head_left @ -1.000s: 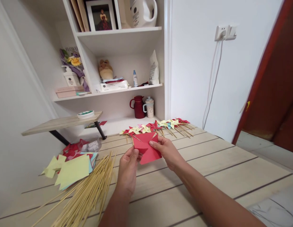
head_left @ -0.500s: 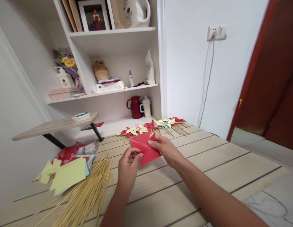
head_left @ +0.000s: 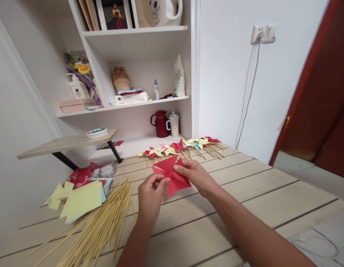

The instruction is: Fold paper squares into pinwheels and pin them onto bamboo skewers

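A red paper square with slits cut in from its corners is held up above the table between both hands. My left hand pinches its left edge between thumb and fingers. On the other side, my right hand grips the sheet with the thumb pressed on its face near the middle. Behind it lies a row of finished paper pinwheels on sticks, red, yellow and a little blue. To the left are a heap of thin wooden sticks and a stack of yellow and blue paper sheets.
The slatted table stands against white shelves with a red jug and a pale cup. A small raised wooden stand is at the left, with red paper and a clear bag beside it.
My left fingers have moved slightly right and inward with the paper's left edge, and the red sheet has tilted a little. My right hand keeps its grip. The view has shifted slightly.
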Demonstrator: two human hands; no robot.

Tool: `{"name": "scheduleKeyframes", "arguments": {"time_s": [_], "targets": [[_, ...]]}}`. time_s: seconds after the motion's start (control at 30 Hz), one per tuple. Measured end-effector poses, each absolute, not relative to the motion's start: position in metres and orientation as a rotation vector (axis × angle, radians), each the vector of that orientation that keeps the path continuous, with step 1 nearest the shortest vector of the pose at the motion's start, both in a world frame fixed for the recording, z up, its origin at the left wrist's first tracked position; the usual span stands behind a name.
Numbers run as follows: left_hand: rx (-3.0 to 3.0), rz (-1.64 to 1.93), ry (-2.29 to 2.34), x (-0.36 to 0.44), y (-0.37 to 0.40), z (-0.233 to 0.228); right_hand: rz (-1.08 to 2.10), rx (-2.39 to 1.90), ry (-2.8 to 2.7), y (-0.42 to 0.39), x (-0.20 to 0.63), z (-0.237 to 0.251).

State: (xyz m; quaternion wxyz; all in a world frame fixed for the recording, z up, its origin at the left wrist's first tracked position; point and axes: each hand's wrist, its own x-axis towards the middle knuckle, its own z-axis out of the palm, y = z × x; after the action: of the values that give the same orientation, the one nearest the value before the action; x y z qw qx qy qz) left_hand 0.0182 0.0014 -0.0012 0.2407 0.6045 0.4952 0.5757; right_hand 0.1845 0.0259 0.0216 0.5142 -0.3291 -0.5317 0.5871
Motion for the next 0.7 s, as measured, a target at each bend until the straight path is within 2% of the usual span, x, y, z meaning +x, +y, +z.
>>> {"name": "scheduleKeyframes", "arguments": {"time_s": [0.5, 0.7], "targets": [[1.812, 1.659, 1.39, 0.02, -0.0017, -0.0039, 1.38, -0.807, -1.283, 0.024, 0.1816, 0.0198], [1.492, 1.802, 1.234, 0.0205, 0.0024, -0.004, 1.378, -0.785, -1.145, 0.0247, 0.1764, 0.0182]]}}
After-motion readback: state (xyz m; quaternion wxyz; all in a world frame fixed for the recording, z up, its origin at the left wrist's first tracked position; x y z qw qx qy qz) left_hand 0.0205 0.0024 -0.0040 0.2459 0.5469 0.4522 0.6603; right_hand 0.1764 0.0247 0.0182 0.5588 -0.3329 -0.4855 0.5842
